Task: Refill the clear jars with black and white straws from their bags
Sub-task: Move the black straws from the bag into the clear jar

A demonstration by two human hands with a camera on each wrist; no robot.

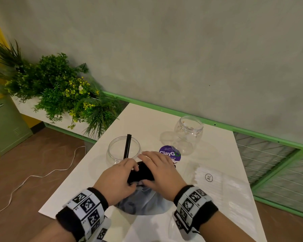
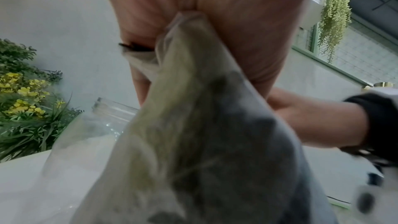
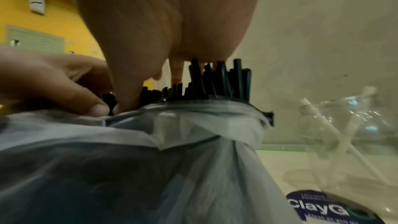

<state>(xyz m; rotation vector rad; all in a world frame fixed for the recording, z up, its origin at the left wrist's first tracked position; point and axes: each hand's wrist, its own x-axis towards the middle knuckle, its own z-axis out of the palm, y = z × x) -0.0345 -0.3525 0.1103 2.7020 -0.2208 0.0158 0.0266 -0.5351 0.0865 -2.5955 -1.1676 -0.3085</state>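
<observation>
A bundle of black straws [image 1: 142, 172] [image 3: 215, 81] sticks out of a clear plastic bag [image 1: 143, 201] [image 3: 150, 159] near the front of the white table [image 1: 147, 119]. My left hand [image 1: 133, 175] grips the bunched bag [image 2: 193, 125] at its mouth. My right hand [image 1: 144, 169] lies over the bundle, fingers on top and thumb underneath, holding the straws. Just beyond stands a wide clear jar [image 1: 115, 151] with a few black straws [image 1: 128, 145] leaning in it. A second clear jar [image 1: 189, 135] [image 3: 344, 125] further right holds a few white straws [image 3: 323, 122].
A flat bag of white straws [image 1: 217, 186] marked XL lies to my right. A purple round sticker [image 1: 170, 153] sits between the jars. Plants [image 1: 59, 89] fill a planter off the table's left edge; a green rail [image 1: 217, 123] and grey wall run behind.
</observation>
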